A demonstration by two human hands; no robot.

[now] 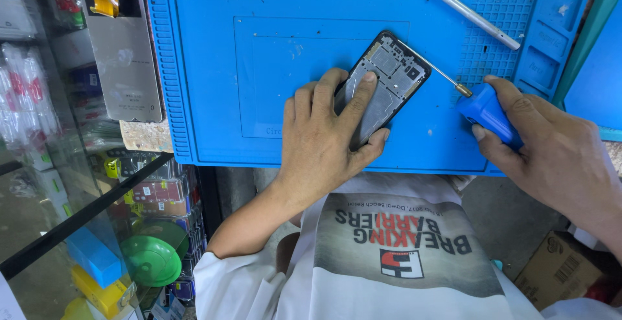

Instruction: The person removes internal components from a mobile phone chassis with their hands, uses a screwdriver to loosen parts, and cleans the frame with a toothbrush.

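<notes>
An opened phone (387,81) lies face down on a blue mat (259,67) near the middle of the scene, tilted so that its far end points right. Its back cover is off, and the dark frame and grey metal plates inside show.

The left hand (327,132) lies flat over the near half of the phone. Its fingers (360,93) are spread: the longest runs up along the grey plate, the others rest on the mat just left of the phone, and the thumb presses against the phone's near right edge.

The right hand (557,145) is on the right, its fingers wrapped around the blue handle of a screwdriver (483,107). The thin metal shaft runs left and away, and its tip meets the far right edge of the phone.

Further away on the right, a slim silver tool (472,14) lies slanted across the mat's gridded part, well apart from both hands. Left of the mat a grey phone back panel (123,54) lies with a yellow ribbon at its far end. Below it, through a glass case, a green round lid (153,260) and small boxes show.
</notes>
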